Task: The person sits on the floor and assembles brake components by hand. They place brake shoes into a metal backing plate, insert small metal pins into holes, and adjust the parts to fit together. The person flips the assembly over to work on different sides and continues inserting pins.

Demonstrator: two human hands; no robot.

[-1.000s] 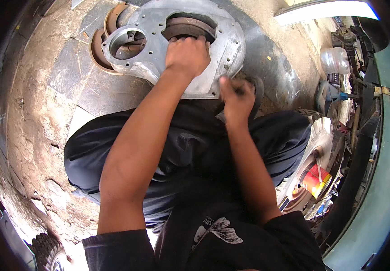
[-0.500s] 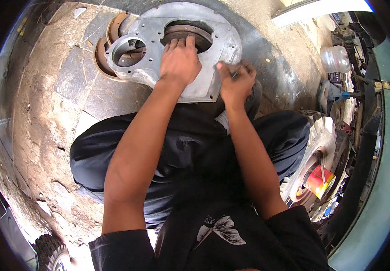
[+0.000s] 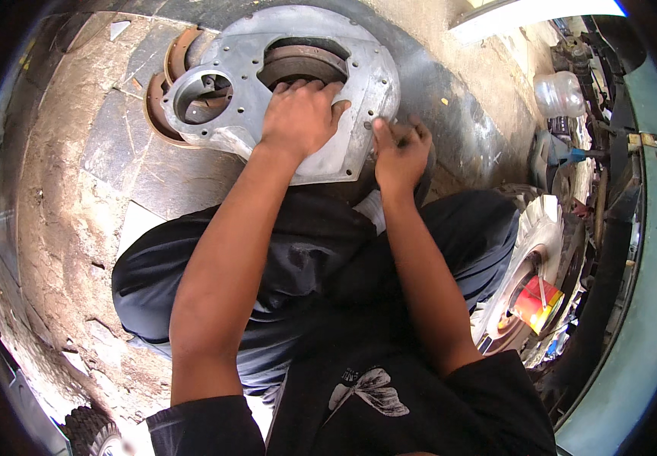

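A grey cast-metal bell housing (image 3: 230,57) lies ahead of me, with a large opening and a smaller round hole at its left. Inside the large opening shows a brown, curved metal part (image 3: 306,62). My left hand (image 3: 302,118) lies over the opening's near edge, its fingers bent down into it and the fingertips hidden, the thumb out to the right. At the housing's right edge, my right hand (image 3: 403,156) is closed with curled fingers, its thumb against or very near the rim. What its fingers hold, if anything, cannot be made out.
Rusty curved brake shoes (image 3: 160,110) lie beside the housing on the left. To my right stand a wheel (image 3: 496,334), a red and yellow container (image 3: 534,304) and a clear plastic bottle (image 3: 560,95). A light-green panel (image 3: 655,251) borders the far right.
My left fingers have drawn back toward the opening's near edge, and the thumb now sticks out. My right hand stays at the housing's right edge. The whole view has shifted slightly.
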